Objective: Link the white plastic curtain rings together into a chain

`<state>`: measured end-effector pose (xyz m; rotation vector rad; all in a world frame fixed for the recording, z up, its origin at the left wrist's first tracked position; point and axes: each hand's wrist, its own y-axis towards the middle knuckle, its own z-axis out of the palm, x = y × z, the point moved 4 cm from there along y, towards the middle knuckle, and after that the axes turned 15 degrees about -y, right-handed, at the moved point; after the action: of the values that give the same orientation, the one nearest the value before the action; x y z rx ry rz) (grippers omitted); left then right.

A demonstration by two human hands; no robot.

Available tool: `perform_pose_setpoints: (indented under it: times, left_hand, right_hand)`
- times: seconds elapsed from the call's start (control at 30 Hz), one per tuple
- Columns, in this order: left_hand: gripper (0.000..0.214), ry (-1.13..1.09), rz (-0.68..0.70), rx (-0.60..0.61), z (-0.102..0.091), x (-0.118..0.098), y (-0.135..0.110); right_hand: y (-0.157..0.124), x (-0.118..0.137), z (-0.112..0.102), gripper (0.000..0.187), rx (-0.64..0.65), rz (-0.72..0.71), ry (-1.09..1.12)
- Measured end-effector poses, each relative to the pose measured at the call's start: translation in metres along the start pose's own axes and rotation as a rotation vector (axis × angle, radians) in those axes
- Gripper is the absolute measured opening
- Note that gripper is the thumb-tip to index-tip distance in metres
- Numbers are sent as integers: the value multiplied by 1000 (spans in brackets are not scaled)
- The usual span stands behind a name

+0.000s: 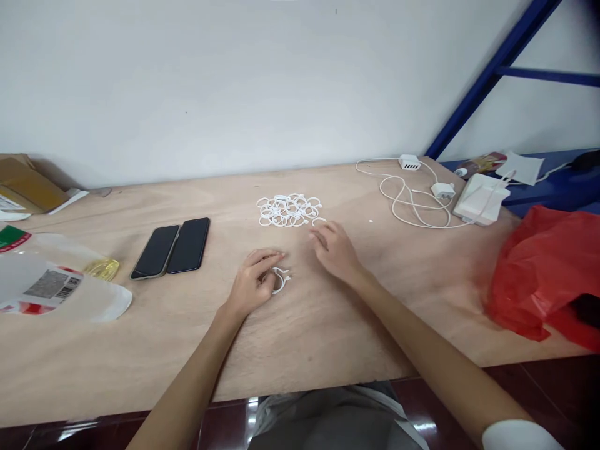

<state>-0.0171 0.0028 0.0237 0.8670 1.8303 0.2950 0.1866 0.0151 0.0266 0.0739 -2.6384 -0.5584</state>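
White ring pile [287, 215]: glossy phones [189, 245] left | boxy charger [479, 199], crinkled red bag [534, 269] right | left hand [254, 282] in front, curled at ring [283, 282] | right hand [336, 251] beside pile, half-curled | both grips unclear

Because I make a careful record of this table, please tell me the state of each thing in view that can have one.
Left hand: curled against white rings, grip unclear
Ring pile: loosely heaped
Right hand: fingers bent beside ring pile, grip unclear
Left smartphone: flat, screen dark
Right smartphone: flat, screen dark
Red plastic bag: crumpled
White cable: loosely looped
Translucent plastic package: lying down
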Motion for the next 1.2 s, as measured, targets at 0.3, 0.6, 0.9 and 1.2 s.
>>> perform_pose_setpoints:
  times: [0.3,0.6,0.9,1.2]
  left_hand:
    - [35,46,-20,-111,-3,0,1]
    - [23,140,-17,-72,-2,1,0]
    - [43,-65,-145,-107,-4,6,2]
    - [15,-148,-205,-92,-4,8,2]
  right_hand:
    - [-4,3,8,26,79,-71,-33]
    - [-34,75,22,37,423,158,727]
    - [-51,81,21,27,394,82,754]
    - [-42,69,15,32,274,39,570]
